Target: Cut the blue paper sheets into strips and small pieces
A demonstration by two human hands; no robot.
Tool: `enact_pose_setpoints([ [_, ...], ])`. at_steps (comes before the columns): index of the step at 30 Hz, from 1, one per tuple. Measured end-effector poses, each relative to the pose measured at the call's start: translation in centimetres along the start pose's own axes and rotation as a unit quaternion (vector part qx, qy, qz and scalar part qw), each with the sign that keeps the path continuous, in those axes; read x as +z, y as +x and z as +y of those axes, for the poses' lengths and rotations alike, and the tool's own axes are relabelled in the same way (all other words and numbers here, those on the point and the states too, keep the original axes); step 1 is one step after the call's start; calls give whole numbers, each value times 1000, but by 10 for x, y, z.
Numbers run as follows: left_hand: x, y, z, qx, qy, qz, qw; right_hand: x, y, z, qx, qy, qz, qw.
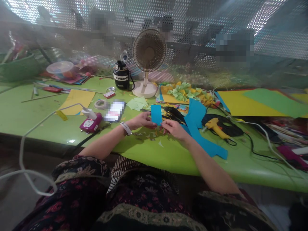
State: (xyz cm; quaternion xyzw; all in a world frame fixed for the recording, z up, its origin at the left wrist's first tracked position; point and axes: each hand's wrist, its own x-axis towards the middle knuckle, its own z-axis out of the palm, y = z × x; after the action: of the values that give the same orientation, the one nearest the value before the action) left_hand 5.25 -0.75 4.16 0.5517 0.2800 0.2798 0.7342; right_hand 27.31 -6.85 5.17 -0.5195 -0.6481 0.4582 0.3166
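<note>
Patterned clothing (141, 192) nearest. Blue strip (156, 113) over bench (154, 158): left hand (144, 120) pinched on lower left edge, right hand (173, 128) on lower right corner; uneven pull could crease it. Glue gun (218, 128), if hot, might mark blue sheet (196, 115) just beside. Fan (149, 51), if running, could scatter scraps (181, 91).

I see the left grip (143, 121) covering the lower left of the card (156, 114); the phone (115, 110) is unreadably blurred, the basket (21, 68) cropped, shapes (234, 46) behind the mesh (149, 17) indistinct.
</note>
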Motion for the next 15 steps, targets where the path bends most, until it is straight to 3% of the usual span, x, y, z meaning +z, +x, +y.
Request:
enact_pose_setpoints([
  [9,4,3,-6,15,21,37,999,9,4,7,-44,-3,11,999],
  [15,-1,-1,3,8,0,23,1000,4,4,7,-62,-2,43,997],
])
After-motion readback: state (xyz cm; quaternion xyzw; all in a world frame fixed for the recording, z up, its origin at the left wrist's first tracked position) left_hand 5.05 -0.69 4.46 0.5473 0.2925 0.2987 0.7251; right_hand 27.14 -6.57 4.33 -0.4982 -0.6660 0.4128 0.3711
